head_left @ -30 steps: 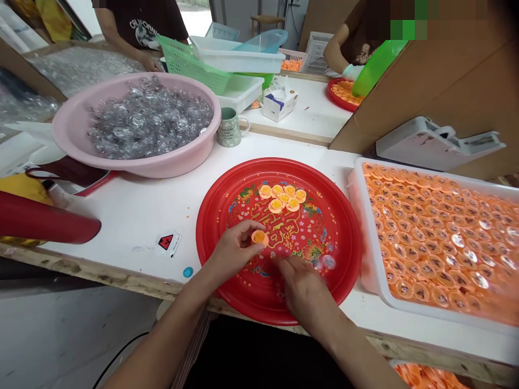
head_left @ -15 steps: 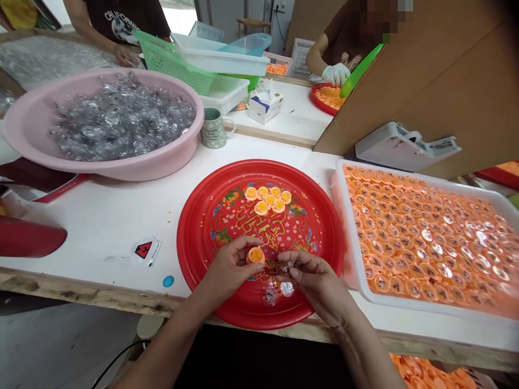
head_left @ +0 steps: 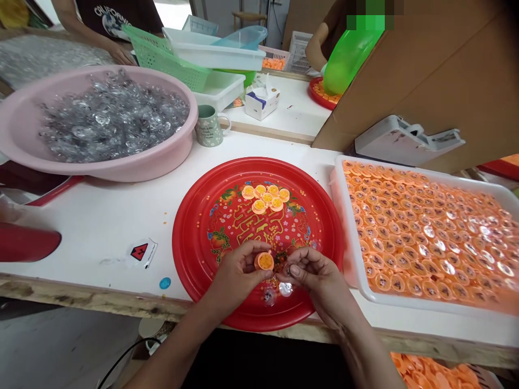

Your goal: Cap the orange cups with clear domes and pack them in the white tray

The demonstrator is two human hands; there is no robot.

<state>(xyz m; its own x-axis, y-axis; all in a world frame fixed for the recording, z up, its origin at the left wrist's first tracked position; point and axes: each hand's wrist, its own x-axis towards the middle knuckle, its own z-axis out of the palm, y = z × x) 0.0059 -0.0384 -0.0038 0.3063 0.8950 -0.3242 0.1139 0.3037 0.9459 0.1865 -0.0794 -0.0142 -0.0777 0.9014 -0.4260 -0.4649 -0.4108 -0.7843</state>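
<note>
Counter [head_left: 109, 221]: white top with a rough wooden front edge; bins and a tissue box [head_left: 261, 102] sit across from me, beyond a low wooden strip.
Far side: one person in a dark printed shirt [head_left: 117, 16] stands at the left; another, at the right, is partly hidden by a bright green basin [head_left: 352, 62].
Red tray [head_left: 188, 232]: round and flower-patterned, its near rim at the counter's front edge.
Orange pieces [head_left: 267, 199]: seven, yellow-centred, bunched together on the tray's far half.
Left hand [head_left: 239, 270]: thumb and fingers pinch an orange cup [head_left: 265, 261] above the near half of the tray, its yellow inside facing up.
Right hand [head_left: 316, 273]: fingertips closed on a small clear piece [head_left: 288, 269], just beside the cup; its shape is hard to make out.
Clear discs [head_left: 285, 289]: two, lying on the tray below the hands.
White tub [head_left: 405, 303]: right of the tray, covered in rows of orange pieces with clear tops.
Pink basin [head_left: 154, 170]: at the left, heaped with shiny clear pieces, a green mug [head_left: 209, 127] just beside it.
Blue disc [head_left: 165, 283]: near the front edge, left of the tray.
</note>
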